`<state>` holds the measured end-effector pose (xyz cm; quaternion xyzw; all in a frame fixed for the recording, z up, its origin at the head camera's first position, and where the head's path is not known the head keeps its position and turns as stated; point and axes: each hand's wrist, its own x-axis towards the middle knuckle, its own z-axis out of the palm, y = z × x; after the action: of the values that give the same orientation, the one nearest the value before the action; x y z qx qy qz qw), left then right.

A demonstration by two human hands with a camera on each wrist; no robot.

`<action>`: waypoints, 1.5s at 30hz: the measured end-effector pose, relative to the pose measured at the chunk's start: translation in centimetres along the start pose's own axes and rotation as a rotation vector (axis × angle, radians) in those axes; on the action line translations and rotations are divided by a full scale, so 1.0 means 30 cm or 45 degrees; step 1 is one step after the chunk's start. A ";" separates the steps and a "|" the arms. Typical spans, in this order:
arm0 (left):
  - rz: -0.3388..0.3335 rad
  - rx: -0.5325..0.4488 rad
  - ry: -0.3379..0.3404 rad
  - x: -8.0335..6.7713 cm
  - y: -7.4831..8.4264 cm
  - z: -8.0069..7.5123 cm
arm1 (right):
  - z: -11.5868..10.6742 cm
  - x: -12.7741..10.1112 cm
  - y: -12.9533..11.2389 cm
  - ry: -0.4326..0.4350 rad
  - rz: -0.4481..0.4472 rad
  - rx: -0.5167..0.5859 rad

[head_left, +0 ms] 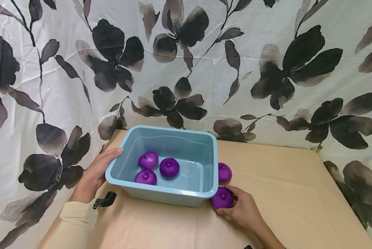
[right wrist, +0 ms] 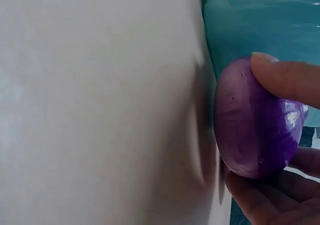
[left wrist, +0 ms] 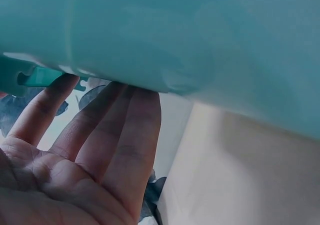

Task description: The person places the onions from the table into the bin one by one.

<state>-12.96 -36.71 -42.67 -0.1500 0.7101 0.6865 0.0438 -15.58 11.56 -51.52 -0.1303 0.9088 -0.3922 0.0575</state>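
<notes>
beside the blue tub [head_left: 186, 193], the right hand [head_left: 243, 209] pinches a purple onion [head_left: 222, 198]; flat left hand [head_left: 95, 173] steadies the rim. a loose pinch could let it roll across the tabletop [head_left: 282, 193].

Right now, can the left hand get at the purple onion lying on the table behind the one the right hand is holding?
Probably not directly: the left hand rests on the tub's far side, so the tub stands between it and that onion. The right hand is much closer.
</notes>
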 end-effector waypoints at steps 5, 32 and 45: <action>-0.001 0.001 -0.001 0.001 0.004 0.002 | -0.042 -0.005 -0.023 -0.023 0.033 -0.004; 0.001 -0.015 0.004 0.005 -0.002 0.006 | -0.322 -0.083 -0.196 -0.154 -0.015 0.155; 0.015 -0.026 -0.014 0.010 0.001 0.012 | -0.403 -0.055 -0.234 -0.196 -0.254 0.178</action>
<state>-13.30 -36.41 -42.75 -0.1426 0.7036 0.6949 0.0423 -15.16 15.84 -38.10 -0.2453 0.8546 -0.4472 0.0970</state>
